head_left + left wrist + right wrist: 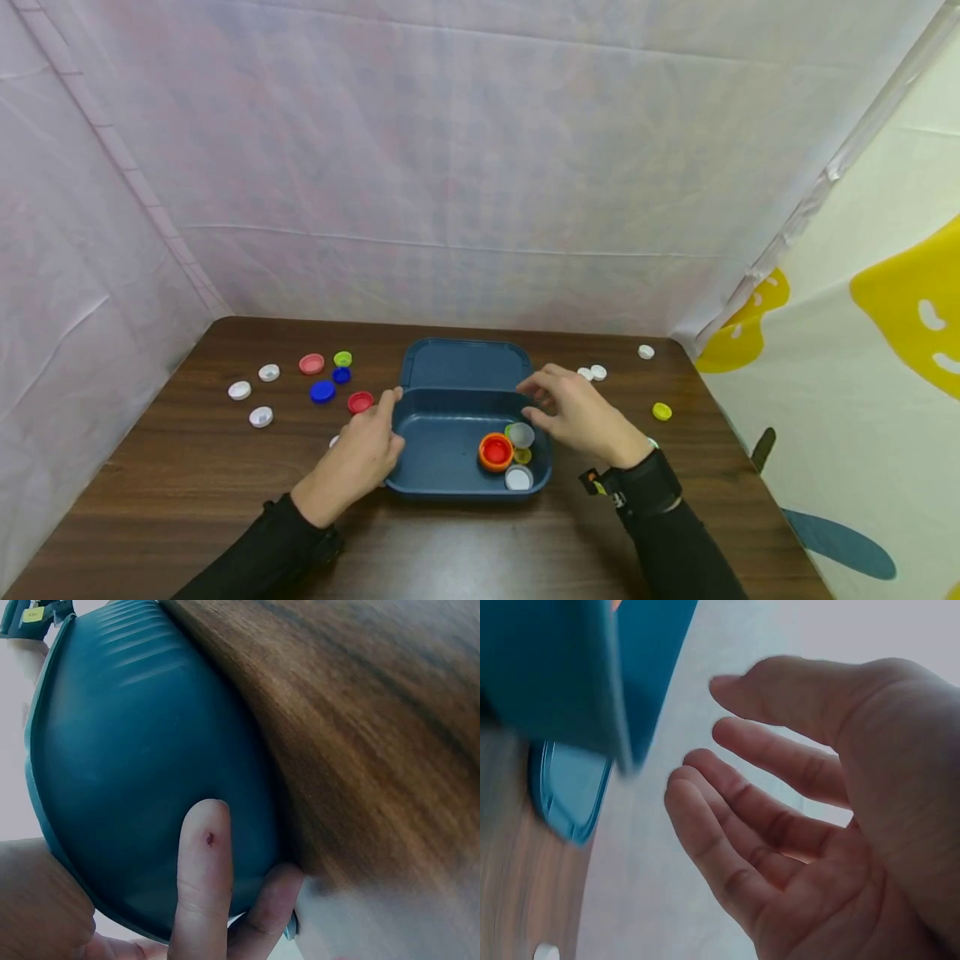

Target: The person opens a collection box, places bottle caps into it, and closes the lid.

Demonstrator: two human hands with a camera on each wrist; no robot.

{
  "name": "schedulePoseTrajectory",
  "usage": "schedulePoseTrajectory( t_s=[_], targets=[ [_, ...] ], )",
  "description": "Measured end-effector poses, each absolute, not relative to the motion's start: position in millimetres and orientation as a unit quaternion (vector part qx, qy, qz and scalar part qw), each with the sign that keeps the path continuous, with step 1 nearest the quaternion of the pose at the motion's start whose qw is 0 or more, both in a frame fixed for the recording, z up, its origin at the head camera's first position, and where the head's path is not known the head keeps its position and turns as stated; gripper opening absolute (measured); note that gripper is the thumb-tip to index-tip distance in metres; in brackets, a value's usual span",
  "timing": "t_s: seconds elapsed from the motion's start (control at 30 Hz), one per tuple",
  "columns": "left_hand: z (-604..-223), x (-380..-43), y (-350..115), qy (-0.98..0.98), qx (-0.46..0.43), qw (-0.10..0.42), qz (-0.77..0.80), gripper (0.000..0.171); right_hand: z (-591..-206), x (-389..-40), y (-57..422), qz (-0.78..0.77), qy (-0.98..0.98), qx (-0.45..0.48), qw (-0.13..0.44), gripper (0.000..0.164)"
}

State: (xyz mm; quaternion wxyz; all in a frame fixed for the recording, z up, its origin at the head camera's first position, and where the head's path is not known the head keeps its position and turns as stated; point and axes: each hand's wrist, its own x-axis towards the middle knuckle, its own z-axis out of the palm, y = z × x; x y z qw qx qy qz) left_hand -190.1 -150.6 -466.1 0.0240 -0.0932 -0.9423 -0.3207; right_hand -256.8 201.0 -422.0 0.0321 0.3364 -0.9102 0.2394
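Gripping the nine o'clock end of a blue box [438, 450], the left hand [348, 462] is, in the head view, curling its grip over the rim. The box is sitting on a brown desk [450, 550], a blue lid [467, 364] lying flat at twelve o'clock from it. Inside, toward four o'clock, an orange cap [495, 467] is resting with a red cap [497, 451] nested in it; a greyish cap [521, 434], a yellow cap [522, 457] and a white cap [518, 478] are crowding close by, toward the three and four o'clock wall. The right hand [583, 414] is hovering by the rim at two o'clock, thumb and fingers parted, its grip carrying nothing. Around nine and ten o'clock, loose caps [322, 392] in white, blue, red, pink and green are lying on the desk; at two and three, further caps [662, 411] are lying, white and yellow.

In the left wrist view, fingers [204, 877] are pressing on the box's outer wall from six o'clock, while the desk is filling two to four.

In the right wrist view, the right fingers are bending loosely around nothing, the box's edge is looming at ten o'clock, and the lid is showing at nine.
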Motion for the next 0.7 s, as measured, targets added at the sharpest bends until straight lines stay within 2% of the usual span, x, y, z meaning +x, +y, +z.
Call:
schedulePoseTrajectory(
  t_s=[0.37, 0.7],
  targets=[
    [-467, -191, -151, -0.944, -0.09, 0.022, -0.318, 0.063, -440, -315, 267, 0.24, -0.944, 0.211, 0.082, 0.031],
    [-464, -191, -150, -0.942, -0.082, 0.008, -0.324, 0.063, -457, -362, 319, 0.204, -0.969, 0.126, 0.063, 0.046]
  ],
)
